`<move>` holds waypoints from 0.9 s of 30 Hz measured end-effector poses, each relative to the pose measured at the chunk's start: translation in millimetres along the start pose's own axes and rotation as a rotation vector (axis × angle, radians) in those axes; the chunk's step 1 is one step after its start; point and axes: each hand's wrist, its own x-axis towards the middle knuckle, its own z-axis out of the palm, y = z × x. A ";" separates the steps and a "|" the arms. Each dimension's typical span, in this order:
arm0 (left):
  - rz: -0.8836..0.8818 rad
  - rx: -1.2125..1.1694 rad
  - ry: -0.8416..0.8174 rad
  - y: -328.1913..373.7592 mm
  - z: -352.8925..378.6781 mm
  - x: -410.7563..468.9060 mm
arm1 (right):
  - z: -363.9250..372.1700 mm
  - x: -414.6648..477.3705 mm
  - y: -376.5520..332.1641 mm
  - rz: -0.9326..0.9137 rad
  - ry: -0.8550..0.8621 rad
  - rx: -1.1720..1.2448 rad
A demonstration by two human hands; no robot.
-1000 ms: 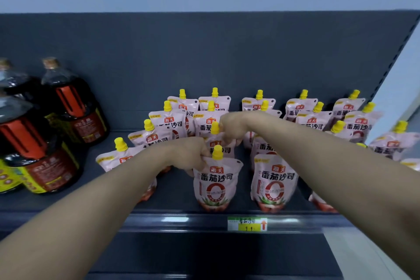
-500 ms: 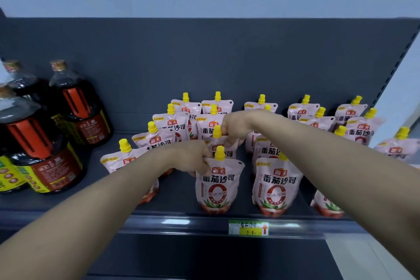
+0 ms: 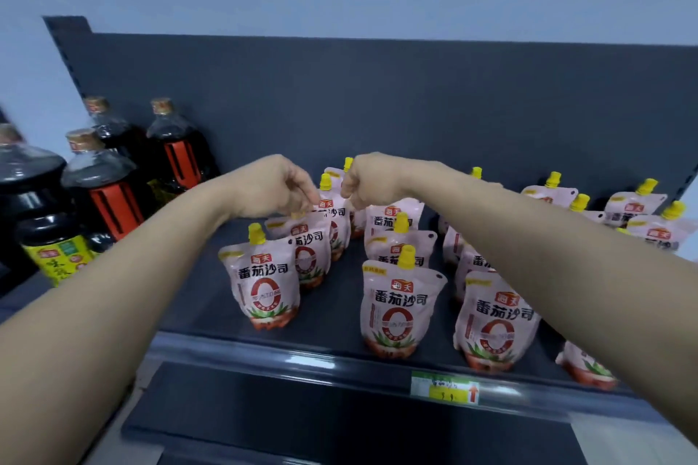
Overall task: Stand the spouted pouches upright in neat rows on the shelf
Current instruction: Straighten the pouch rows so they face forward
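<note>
Pink spouted pouches with yellow caps stand in columns on the dark shelf (image 3: 332, 317). The front ones are a left pouch (image 3: 264, 287), a middle pouch (image 3: 396, 310) and a right pouch (image 3: 494, 321). Both of my arms reach to the back of the left column. My left hand (image 3: 277, 187) pinches the top left corner of a rear pouch (image 3: 334, 219), and my right hand (image 3: 368, 177) is closed at its top right corner, beside the yellow cap. That pouch stands upright. My right forearm hides part of the right columns.
Large dark soy sauce bottles (image 3: 109, 185) with red handles crowd the shelf's left end. The dark back panel (image 3: 377, 106) rises behind the pouches. A green and yellow price tag (image 3: 445, 387) sits on the shelf's front rail. More pouches (image 3: 638, 208) stand far right.
Both hands left the front two pouches of the middle column and moved left and back to a rear pouch of the left column. The view has shifted, showing more bottles.
</note>
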 end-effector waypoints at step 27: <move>-0.144 -0.096 -0.090 -94.2 32.3 -29.2 | 54.6 82.7 -40.9 0.012 -0.077 -0.323</move>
